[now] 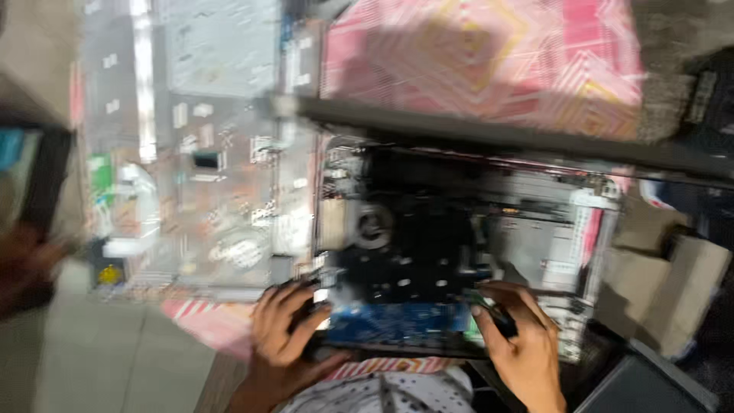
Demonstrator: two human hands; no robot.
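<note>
You're gripping the opened laptop point(459, 252) at its near edge — left hand point(287, 329) clamped on the left corner, right hand point(516, 336) on the right. Its long axis is running side to side, both hands equally near.

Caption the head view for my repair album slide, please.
Both hands, left hand and right hand, grip the near edge of an opened laptop chassis on pink patterned cloth.

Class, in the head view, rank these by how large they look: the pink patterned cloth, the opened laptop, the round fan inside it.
1. pink patterned cloth
2. opened laptop
3. round fan
Blur softens edges; the order is still clear.
</note>
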